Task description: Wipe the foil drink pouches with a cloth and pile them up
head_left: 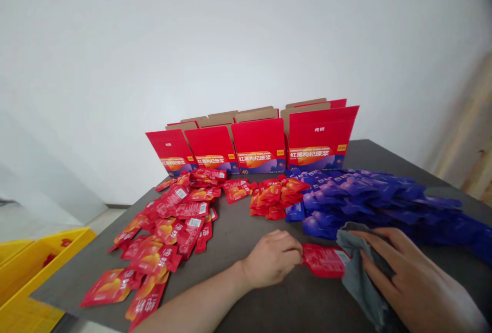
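Just above the dark table, a red pouch (324, 260) lies between my two hands. My left hand (273, 257) is closed on its left end, fingers pinched together. Bunched in my right hand (403, 271) is a grey-blue cloth (363, 276), which meets the pouch's right end and covers part of it. A heap of red pouches (165, 230) spreads over the table to the left of my left hand. Beyond my hands is a smaller cluster of red pouches (272, 197), and blue-purple pouches (357, 200) are piled to the right of it.
Several red cartons (259, 141) with raised flaps stand in rows along the back of the dark table (234, 220). A yellow bin (42, 271) sits beyond the table's left edge, with small red things inside. A white wall rises behind.
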Available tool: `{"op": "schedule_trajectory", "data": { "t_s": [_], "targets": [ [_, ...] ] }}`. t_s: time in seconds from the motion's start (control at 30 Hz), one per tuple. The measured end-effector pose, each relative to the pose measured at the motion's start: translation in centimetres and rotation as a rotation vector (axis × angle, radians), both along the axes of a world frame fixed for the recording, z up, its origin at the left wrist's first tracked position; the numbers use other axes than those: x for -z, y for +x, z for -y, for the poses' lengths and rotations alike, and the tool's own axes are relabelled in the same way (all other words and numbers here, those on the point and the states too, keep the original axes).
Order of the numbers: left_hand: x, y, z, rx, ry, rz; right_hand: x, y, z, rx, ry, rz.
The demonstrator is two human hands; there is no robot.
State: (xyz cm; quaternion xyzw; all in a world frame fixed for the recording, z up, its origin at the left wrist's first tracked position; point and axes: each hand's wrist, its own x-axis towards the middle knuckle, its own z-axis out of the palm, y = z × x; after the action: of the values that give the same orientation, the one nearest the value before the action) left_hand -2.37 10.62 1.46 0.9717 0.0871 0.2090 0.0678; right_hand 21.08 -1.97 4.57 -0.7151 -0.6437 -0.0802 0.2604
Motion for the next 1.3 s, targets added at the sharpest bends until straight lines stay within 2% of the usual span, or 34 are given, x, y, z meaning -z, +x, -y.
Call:
{"op": "schedule_trajectory", "data": {
  "t_s": [0.07, 0.2, 0.33, 0.47, 0.63, 0.77, 0.9, 1.0, 1.07, 1.17, 1.3],
  "targets": [
    [-0.1, -0.1, 0.0, 0.056, 0.088, -0.082, 0.5, -1.0, -0.6, -0.076, -0.024, 0.016],
    [-0.2, 0.0, 0.1, 0.111, 0.156, -0.166, 2.2, -3.7, -2.0, -0.175, -0.185, 0.075],
    [-0.1, -0.1, 0.2, 0.096, 0.126, -0.193, 3.5, -4.8, -2.3, -0.156, -0.277, 0.106],
    [0.1, -0.3, 0.0, 0.074, 0.09, -0.154, 3.7, -3.2, -1.6, -0.045, -0.306, 0.101],
    [0.4, -0.4, -0.1, 0.086, 0.087, -0.117, 3.8, 0.8, -0.5, 0.105, -0.331, 0.094],
    [0.3, -0.4, -0.3, 0.09, 0.077, -0.128, 2.8, 1.7, 0.0, 0.13, -0.319, 0.107],
    [0.1, -0.4, -0.3, 0.096, 0.008, -0.123, 1.7, -1.8, -0.3, -0.013, -0.302, 0.097],
    [0.0, -0.4, -0.2, 0.082, -0.022, -0.146, 1.8, -4.9, -0.8, -0.149, -0.33, 0.09],
    [0.1, -0.4, -0.2, 0.052, 0.001, -0.164, 2.1, -5.9, -0.9, -0.171, -0.353, 0.092],
    [0.4, -0.4, -0.2, 0.01, 0.072, -0.169, 2.6, -5.4, -0.5, -0.168, -0.385, 0.092],
    [0.5, -0.3, -0.2, 0.011, 0.095, -0.146, 3.1, -2.7, 0.8, -0.192, -0.409, 0.082]
  ]
}}
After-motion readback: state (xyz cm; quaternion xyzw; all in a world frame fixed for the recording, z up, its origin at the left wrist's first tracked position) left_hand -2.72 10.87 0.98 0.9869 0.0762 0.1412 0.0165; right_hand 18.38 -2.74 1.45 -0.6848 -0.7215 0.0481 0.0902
